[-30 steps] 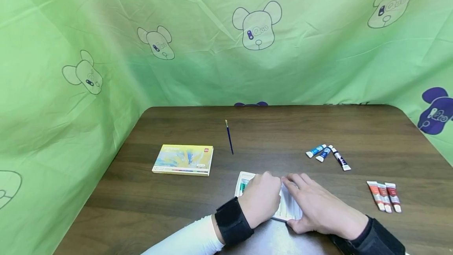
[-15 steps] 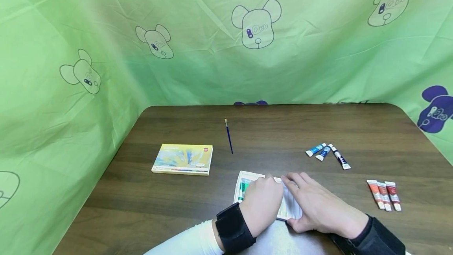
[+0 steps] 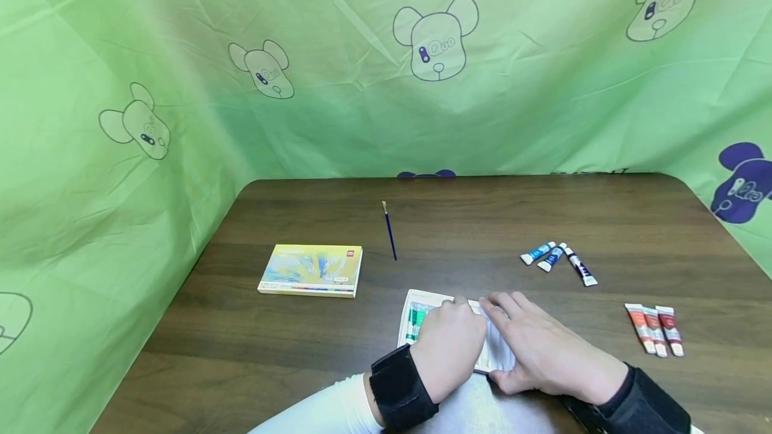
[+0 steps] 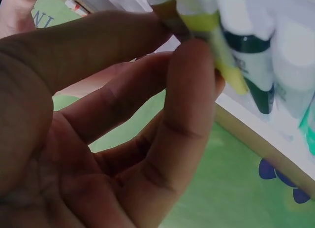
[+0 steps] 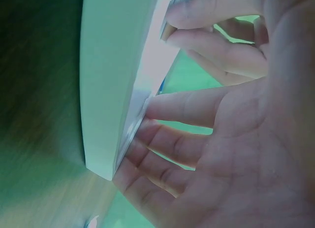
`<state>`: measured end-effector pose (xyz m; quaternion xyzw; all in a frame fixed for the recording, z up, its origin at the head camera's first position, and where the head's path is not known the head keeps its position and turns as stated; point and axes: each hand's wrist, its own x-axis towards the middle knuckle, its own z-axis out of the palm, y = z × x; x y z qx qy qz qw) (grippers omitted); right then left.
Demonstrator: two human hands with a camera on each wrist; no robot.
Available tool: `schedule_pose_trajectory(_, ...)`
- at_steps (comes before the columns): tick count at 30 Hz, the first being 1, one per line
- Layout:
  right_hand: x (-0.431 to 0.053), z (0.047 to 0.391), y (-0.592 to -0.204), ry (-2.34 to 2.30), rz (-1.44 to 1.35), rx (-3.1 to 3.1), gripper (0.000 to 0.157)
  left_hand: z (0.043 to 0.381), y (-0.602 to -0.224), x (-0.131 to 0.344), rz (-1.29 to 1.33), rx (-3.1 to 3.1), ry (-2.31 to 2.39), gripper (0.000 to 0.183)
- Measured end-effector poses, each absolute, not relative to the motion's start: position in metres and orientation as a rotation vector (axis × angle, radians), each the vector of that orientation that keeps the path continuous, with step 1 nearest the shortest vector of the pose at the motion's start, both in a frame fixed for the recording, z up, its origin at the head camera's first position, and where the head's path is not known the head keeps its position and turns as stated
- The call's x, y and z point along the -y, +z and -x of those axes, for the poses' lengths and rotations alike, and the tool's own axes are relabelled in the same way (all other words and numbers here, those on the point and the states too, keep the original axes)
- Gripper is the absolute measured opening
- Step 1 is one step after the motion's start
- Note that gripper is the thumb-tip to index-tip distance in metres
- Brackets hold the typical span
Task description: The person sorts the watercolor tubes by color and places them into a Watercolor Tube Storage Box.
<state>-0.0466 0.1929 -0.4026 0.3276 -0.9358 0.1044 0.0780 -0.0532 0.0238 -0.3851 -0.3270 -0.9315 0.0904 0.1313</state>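
Observation:
A white tray (image 3: 422,297) of paint tubes lies near the front of the table, partly covered by both hands. Green paint tubes (image 3: 415,320) show at its left end. My left hand (image 3: 451,347) reaches over the tray's middle. In the left wrist view its thumb and finger pinch a brown-banded paint tube (image 4: 170,15), right beside a yellow one (image 4: 204,23); a dark green tube (image 4: 251,50) sits further along. My right hand (image 3: 545,357) spreads over the tray's right end, thumb at the near edge. The right wrist view shows its fairly straight fingers (image 5: 187,110) touching the tray's edge.
A yellow paint box (image 3: 313,270) lies to the left, with a thin blue paintbrush (image 3: 391,233) behind the tray. Three blue-toned tubes (image 3: 551,258) lie at the back right; three red-toned tubes (image 3: 654,330) are right of my right hand. Green fabric (image 3: 338,119) hangs behind the table.
My left hand has shifted slightly to the right along the tray, so more of the green tubes shows. The right hand keeps its place. The view has tipped down very slightly.

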Motion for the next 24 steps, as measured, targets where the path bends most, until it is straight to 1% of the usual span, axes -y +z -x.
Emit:
schedule_pose_trajectory(8,-0.193,0.047,-0.400,0.321,-0.974,2.868,0.091,0.049,-0.389,-0.025,0.914,2.675,0.307,0.010)
schedule_pose_trajectory(12,-0.193,0.047,-0.400,0.320,-0.975,2.859,0.090,0.050,-0.387,-0.025,0.970,2.670,0.326,0.011)
schedule_pose_trajectory(17,-0.194,0.048,-0.399,0.314,-0.966,2.866,0.092,0.065,-0.375,-0.018,1.074,2.817,0.220,0.007)
schedule_pose_trajectory(24,-0.194,0.047,-0.398,0.319,-0.958,2.881,0.092,0.079,-0.365,-0.015,1.098,2.992,0.017,0.014)
